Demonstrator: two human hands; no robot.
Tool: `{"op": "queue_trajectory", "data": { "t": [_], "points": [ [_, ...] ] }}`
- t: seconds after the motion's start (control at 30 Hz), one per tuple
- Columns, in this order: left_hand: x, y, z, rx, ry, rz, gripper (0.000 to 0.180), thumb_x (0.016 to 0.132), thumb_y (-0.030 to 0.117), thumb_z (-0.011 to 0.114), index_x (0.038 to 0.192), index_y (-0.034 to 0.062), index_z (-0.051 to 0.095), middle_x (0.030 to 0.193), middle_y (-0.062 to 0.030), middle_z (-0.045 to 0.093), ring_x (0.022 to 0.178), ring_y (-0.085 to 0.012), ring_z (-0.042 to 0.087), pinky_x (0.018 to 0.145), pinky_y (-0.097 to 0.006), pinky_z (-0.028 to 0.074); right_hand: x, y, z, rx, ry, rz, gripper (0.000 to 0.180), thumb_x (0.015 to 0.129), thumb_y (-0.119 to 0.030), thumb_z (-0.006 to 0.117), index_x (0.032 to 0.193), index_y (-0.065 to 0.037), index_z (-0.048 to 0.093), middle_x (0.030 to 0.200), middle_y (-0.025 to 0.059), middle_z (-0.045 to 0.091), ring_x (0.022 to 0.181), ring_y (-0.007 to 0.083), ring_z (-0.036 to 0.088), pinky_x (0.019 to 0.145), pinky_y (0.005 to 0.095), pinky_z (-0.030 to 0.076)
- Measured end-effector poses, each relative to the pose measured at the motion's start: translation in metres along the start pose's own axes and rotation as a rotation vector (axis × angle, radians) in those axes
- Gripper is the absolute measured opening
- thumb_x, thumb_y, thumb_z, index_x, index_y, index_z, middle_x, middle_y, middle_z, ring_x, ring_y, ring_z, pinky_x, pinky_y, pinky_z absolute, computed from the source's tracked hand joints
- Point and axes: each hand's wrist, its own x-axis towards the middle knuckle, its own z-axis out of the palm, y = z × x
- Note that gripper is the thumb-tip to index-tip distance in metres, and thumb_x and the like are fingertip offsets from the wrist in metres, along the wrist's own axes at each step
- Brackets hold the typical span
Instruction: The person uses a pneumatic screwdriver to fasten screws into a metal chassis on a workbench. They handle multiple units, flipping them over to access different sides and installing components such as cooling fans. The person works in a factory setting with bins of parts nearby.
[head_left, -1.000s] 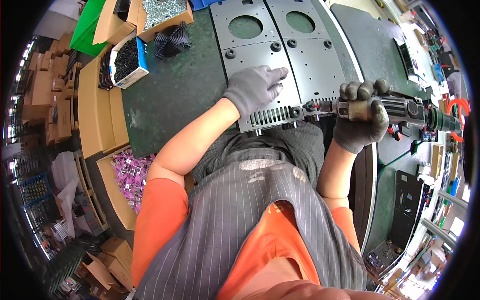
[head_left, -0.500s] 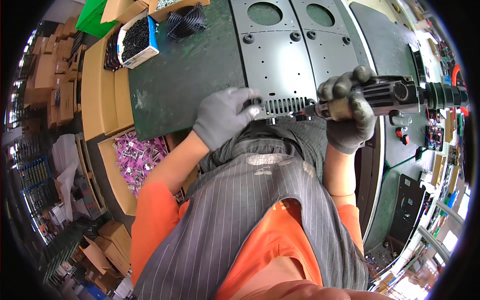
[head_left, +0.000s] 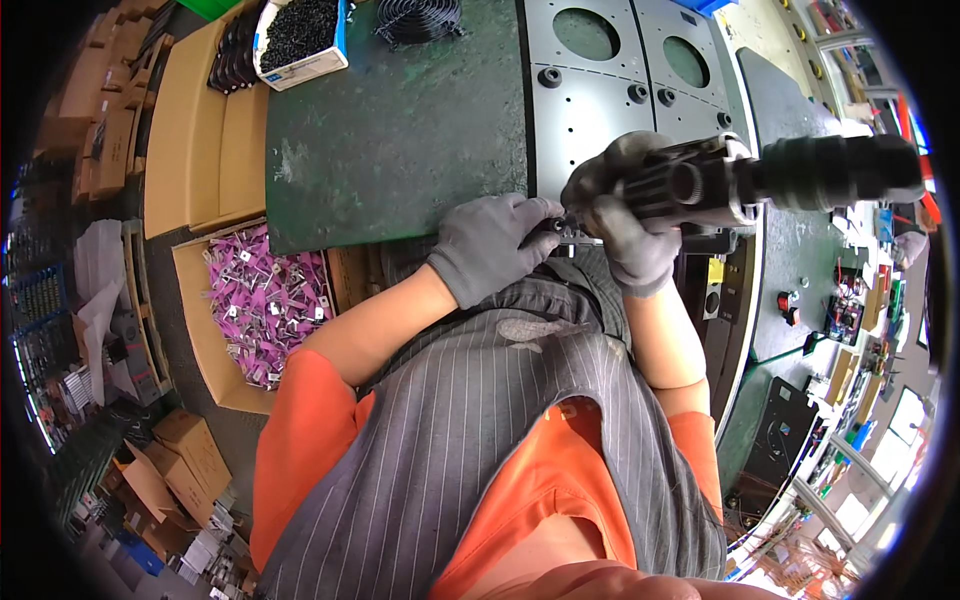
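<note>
Right hand (head_left: 625,235) grips black power driver (head_left: 760,180) over near counter (head_left: 400,140) edge; left hand (head_left: 490,245) pinches small metal part (head_left: 572,232) at its tip; seating step, next needs steady alignment.

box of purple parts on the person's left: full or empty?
Partly full. The open cardboard box holds a loose heap of purple parts over much of its floor, while bare cardboard shows at its lower corner.
</note>
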Motion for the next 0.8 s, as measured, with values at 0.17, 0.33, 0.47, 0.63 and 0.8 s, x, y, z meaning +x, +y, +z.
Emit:
{"op": "queue_trajectory", "data": {
  "t": [0.17,0.33,0.47,0.63,0.8],
  "points": [
    [0.002,-0.002,0.003,0.072,-0.019,0.004,0.044,0.083,0.051,0.054,0.092,0.0092,0.065,0.086,-0.0110,0.062,0.079,-0.0324,0.062,0.068,-0.043,0.051,0.007,0.009,-0.006,-0.027,-0.084,0.013,0.038,0.070,0.013,0.056,0.104,-0.003,0.048,0.082,0.0091,0.058,0.076,0.0164,0.061,0.067,0.0303,0.052],
    [0.002,0.002,-0.003,0.124,-0.076,-0.012,0.037,0.086,0.047,0.052,0.097,0.0122,0.061,0.087,-0.0102,0.062,0.081,-0.0303,0.064,0.068,-0.042,0.051,0.008,0.010,-0.007,0.027,-0.130,0.086,0.037,0.070,0.011,0.059,0.103,-0.002,0.049,0.082,0.0074,0.058,0.076,0.0157,0.061,0.067,0.0296,0.052],
    [0.010,-0.004,-0.001,0.152,-0.128,0.057,0.042,0.084,0.050,0.054,0.091,0.0099,0.062,0.083,-0.0129,0.063,0.078,-0.0323,0.063,0.068,-0.043,0.050,0.014,-0.006,-0.005,-0.045,-0.127,0.163,0.046,0.070,0.007,0.064,0.112,-0.001,0.049,0.089,0.0064,0.056,0.080,0.0145,0.059,0.068,0.0285,0.052],
    [0.036,-0.024,-0.040,-0.684,-0.299,-0.052,0.026,0.086,0.021,0.064,0.103,0.0013,0.063,0.097,-0.0071,0.067,0.091,-0.0160,0.062,0.081,-0.030,0.049,0.009,-0.010,-0.020,0.042,-0.264,0.087,0.049,0.070,0.003,0.066,0.113,-0.003,0.045,0.087,0.0076,0.056,0.079,0.0181,0.059,0.069,0.0318,0.051],
    [0.141,-0.083,-0.108,-0.661,0.095,0.022,0.029,0.090,0.025,0.063,0.109,0.0034,0.063,0.081,0.0014,0.063,0.076,-0.0052,0.054,0.069,-0.023,0.047,0.007,-0.044,-0.011,0.466,-0.175,-0.056,0.045,0.068,-0.005,0.076,0.102,-0.008,0.046,0.081,0.0078,0.060,0.078,0.0221,0.062,0.070,0.0340,0.053]
  ]
}}
